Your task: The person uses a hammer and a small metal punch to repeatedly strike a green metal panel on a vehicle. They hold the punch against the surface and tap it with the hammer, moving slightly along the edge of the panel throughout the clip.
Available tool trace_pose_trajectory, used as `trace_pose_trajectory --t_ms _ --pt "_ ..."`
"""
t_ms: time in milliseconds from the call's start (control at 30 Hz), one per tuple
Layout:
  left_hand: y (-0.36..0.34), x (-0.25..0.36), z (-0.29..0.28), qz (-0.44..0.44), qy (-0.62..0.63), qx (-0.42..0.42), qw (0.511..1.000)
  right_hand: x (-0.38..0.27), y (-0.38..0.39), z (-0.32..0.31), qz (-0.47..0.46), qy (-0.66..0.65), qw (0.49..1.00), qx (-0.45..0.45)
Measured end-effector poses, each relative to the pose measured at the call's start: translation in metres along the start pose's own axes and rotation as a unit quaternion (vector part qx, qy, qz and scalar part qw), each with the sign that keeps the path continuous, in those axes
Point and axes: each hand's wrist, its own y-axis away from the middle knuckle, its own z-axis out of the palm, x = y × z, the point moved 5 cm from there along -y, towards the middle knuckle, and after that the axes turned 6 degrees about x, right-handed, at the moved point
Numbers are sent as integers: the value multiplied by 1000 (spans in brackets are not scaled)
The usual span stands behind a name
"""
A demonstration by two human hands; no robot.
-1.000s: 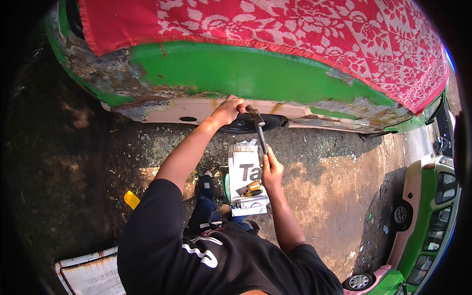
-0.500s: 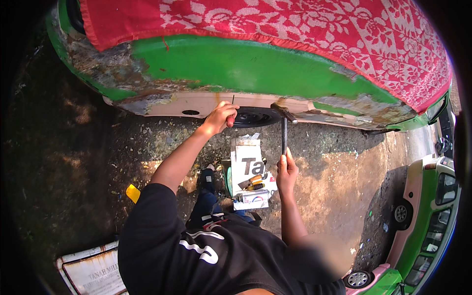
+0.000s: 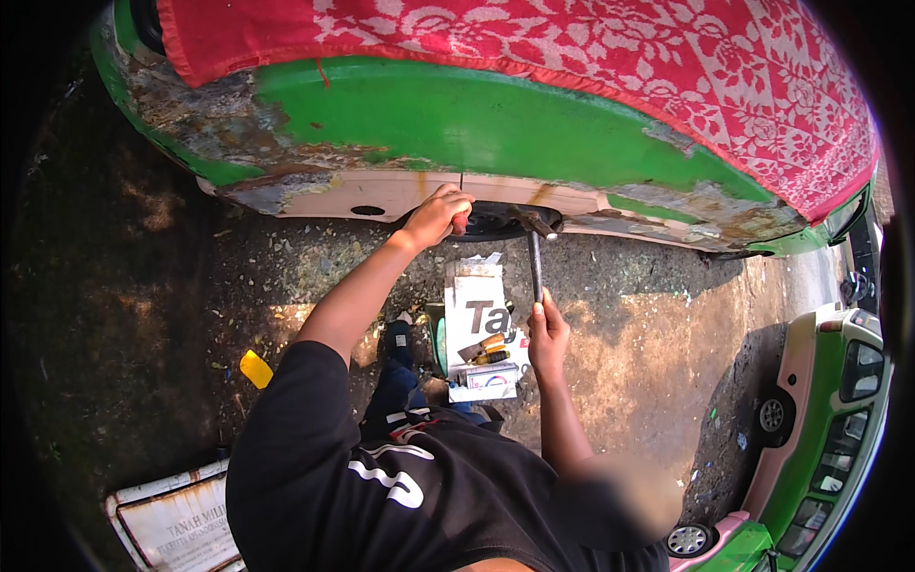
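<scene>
My left hand (image 3: 439, 212) is closed round the red handle of a screwdriver (image 3: 460, 225), whose thin dark shaft points up at the pale lower side of a green vehicle (image 3: 429, 114). Whether the tip touches the panel, I cannot tell. In my right hand (image 3: 548, 338) a hammer (image 3: 537, 269) is gripped by its dark shaft. The hammer's head is up in front of the black wheel (image 3: 491, 221), to the right of the screwdriver and apart from it. Bare patches and rust mark the vehicle's lower body.
A red floral cloth (image 3: 591, 48) covers the vehicle's upper part. By my feet, white printed board (image 3: 472, 286) bears yellow-handled tools (image 3: 491, 357) and a small box (image 3: 491, 381). A yellow piece (image 3: 255, 369) and a rusty white sign (image 3: 176, 520) lie left; another vehicle (image 3: 820, 429) stands right.
The hammer has moved left, closer to the screwdriver, with my right hand slightly left too. My left hand has shifted a little to the right, still holding the screwdriver.
</scene>
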Motion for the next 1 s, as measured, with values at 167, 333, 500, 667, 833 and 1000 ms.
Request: trace_pose_trajectory --t_ms 167,333,500,667,833,1000 --pt "-5 2 5 -43 -12 -16 999 11 -2 -3 -35 14 999 4" --pt "3 -12 19 -76 13 -1 997 5 6 -1 -120 59 991 -3" --pt "-5 -17 21 -97 36 7 995 3 10 25 -320 126 939 -3" --pt "-2 -12 19 -57 -5 34 998 6 15 24 -183 130 974 -34" --pt "0 -16 21 -106 7 33 994 4 7 29 -233 99 967 9" --pt "14 -10 2 -4 6 65 998 8 12 18 -148 82 985 -2"
